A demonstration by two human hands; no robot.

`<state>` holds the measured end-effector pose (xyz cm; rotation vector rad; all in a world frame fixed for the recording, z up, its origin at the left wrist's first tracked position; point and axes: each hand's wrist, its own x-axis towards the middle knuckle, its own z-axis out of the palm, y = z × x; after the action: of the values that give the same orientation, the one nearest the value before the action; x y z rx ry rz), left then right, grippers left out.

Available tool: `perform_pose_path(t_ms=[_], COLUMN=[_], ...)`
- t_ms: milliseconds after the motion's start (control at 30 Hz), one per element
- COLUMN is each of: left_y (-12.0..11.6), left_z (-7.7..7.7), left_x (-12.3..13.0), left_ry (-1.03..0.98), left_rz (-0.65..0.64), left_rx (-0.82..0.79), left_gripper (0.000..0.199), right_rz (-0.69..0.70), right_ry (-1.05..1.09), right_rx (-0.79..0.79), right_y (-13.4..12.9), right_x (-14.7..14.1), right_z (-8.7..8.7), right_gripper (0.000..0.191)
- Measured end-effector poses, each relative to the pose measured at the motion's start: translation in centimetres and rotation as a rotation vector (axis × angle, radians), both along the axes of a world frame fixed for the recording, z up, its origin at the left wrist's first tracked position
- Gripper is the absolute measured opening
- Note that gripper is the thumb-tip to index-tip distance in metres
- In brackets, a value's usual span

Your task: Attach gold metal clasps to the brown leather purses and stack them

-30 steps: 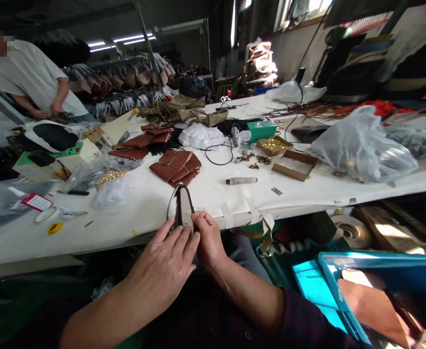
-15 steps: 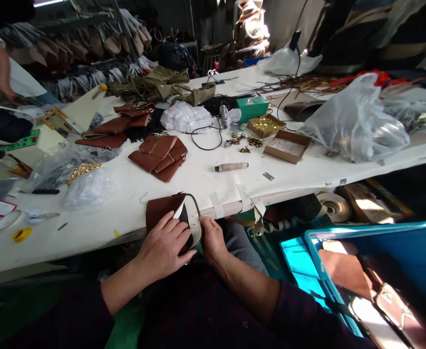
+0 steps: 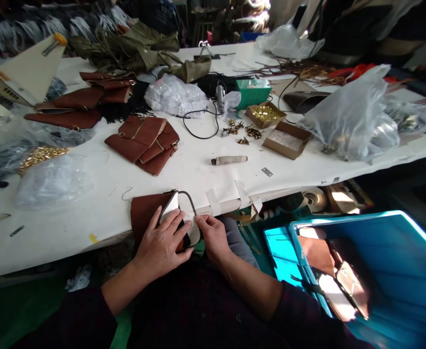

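Note:
At the table's front edge lies a brown leather bag piece [image 3: 145, 209], its white and black inner side partly showing and a thin dark cord [image 3: 188, 196] curving along its right side. Across the piece rests my left hand [image 3: 162, 237], fingers slightly spread over its top and thumb at its near edge, holding it down. My right hand [image 3: 213, 235] is closed in a pinch on the dark cord, at the right of the piece. What lies beneath my left palm is hidden. Several brown leather bags [image 3: 143, 143] lie just beyond on the table.
A tape-wrapped tool [image 3: 229, 160] and a small metal plate [image 3: 267, 172] lie ahead. Behind them stand cardboard boxes, one with gold hardware [image 3: 266, 114]. Plastic bags [image 3: 358, 116] sit at the right. Below right, a blue crate [image 3: 398, 271] holds brown leather pieces.
The view has tilted down and shifted, showing more of the blue crate. My left hand sits a little further left on the piece, baring more white; my right hand keeps its pinch.

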<state>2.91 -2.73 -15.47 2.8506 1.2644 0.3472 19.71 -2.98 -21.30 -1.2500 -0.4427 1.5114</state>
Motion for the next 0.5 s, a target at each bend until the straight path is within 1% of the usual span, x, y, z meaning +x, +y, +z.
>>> perform_pose_path(t_ms=[67, 133, 167, 200, 233, 300, 333, 367, 433, 500], left_y=[0.1, 0.2, 0.2, 0.2, 0.2, 0.2, 0.2, 0.3, 0.3, 0.4], left_z=[-0.1, -0.2, -0.4, -0.6, -0.7, -1.1, -1.3, -1.4, -1.6, -1.7], left_x=[0.0, -0.1, -0.1, -0.2, -0.2, -0.3, -0.4, -0.5, -0.7, -0.8], left_ry=[-0.024, -0.058, -0.074, -0.089, -0.101, -0.12, -0.127, -0.131, -0.134, -0.132], left_rz=[-0.004, -0.004, -0.001, 0.004, 0.008, 0.012, 0.01, 0.005, -0.014, -0.029], left_rx=[0.005, 0.016, 0.02, 0.022, 0.024, 0.024, 0.023, 0.022, 0.024, 0.019], left_gripper=[0.052, 0.047, 0.045, 0.044, 0.043, 0.044, 0.044, 0.045, 0.046, 0.046], right_rz=[0.097, 0.193, 0.21, 0.193, 0.144, -0.003, -0.058, -0.081, -0.024, 0.056], right_ry=[-0.131, -0.301, -0.405, -0.525, -0.661, -0.988, -1.153, -1.305, -1.508, -1.586], right_rx=[0.013, 0.048, 0.077, 0.107, 0.136, 0.166, 0.161, 0.149, 0.06, -0.012], right_y=[-0.1, -0.1, 0.1, 0.6, 1.2, 3.4, 4.7, 6.1, 8.8, 10.8], right_x=[0.9, 2.9, 4.4, 6.2, 8.4, 13.4, 16.0, 18.5, 22.5, 24.8], right_z=[0.4, 1.0, 1.5, 1.9, 2.4, 3.3, 3.7, 4.0, 4.3, 4.3], right_gripper=[0.033, 0.033, 0.034, 0.034, 0.034, 0.035, 0.035, 0.036, 0.04, 0.037])
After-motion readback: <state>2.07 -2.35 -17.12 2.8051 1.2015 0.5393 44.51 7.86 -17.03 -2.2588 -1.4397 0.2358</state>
